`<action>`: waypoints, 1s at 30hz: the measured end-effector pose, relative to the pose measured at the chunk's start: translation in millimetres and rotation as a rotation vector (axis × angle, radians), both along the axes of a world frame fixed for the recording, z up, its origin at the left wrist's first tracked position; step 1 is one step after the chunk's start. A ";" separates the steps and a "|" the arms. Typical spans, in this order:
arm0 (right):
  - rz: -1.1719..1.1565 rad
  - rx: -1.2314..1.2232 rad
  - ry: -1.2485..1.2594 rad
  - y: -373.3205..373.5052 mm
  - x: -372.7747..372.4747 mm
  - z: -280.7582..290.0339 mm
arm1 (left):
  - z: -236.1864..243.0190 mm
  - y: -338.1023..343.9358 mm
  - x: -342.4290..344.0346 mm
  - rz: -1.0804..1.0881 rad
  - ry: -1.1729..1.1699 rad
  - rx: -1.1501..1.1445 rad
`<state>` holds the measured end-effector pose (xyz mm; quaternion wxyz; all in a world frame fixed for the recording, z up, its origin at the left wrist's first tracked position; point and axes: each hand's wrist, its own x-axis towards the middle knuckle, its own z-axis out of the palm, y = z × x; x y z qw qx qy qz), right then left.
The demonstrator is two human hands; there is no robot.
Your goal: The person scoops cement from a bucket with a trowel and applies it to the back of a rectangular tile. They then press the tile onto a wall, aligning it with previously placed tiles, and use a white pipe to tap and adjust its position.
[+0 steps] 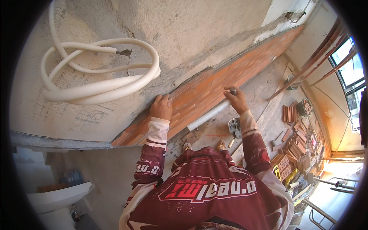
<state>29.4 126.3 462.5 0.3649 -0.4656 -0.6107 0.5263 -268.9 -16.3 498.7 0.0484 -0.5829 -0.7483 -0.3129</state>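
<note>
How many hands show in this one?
2: the left hand near the upper edge of the brickwork; the right hand farther right, holding a dark object.

A white hose (pixel 96 99) hangs in loose loops, with a pencil sketch (pixel 94 114) just below. At right, reddish poles (pixel 314 61) slant near a window (pixel 347 57); a bucket (pixel 300 110) and metal frame (pixel 320 211) lie lower. A blue jug (pixel 73 178) sits near a white ledge (pixel 53 197).

From here I can't identify the dark object (pixel 233 91), mostly hidden in the right hand (pixel 238 102). The left hand (pixel 161 108) covers part of the brick facing (pixel 201 92). The white hose (pixel 53 27) leaves my view's upper edge.
</note>
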 end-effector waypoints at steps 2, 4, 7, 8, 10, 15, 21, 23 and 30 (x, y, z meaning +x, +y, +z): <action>0.059 -0.001 0.013 15.3 -13.8 3.6 | -0.4 0.4 2.1 0.007 0.003 -0.008; 0.094 0.032 0.087 29.3 -28.4 -4.2 | 0.5 1.0 3.2 0.006 0.006 -0.012; 0.088 0.002 0.083 38.3 -44.5 -11.2 | -3.2 1.0 0.2 0.012 0.010 -0.018; 0.076 0.003 0.078 42.4 -47.7 -13.3 | -3.9 1.4 -0.3 0.011 0.010 -0.017; 0.086 0.010 0.073 46.5 -52.5 -15.2 | -2.0 0.3 0.7 0.020 0.007 -0.024; 0.076 -0.019 0.054 57.5 -63.5 -21.0 | 2.7 -0.2 4.9 0.051 -0.015 -0.039; 0.058 0.075 -0.012 69.9 -71.5 -28.1 | -0.7 -1.1 3.2 0.043 0.000 -0.030; 0.105 0.110 -0.053 76.2 -70.6 -32.9 | -0.7 -0.7 2.4 0.043 0.001 -0.043; 0.056 0.093 0.007 75.3 -73.7 -46.1 | 0.8 -1.0 2.0 0.032 -0.010 -0.062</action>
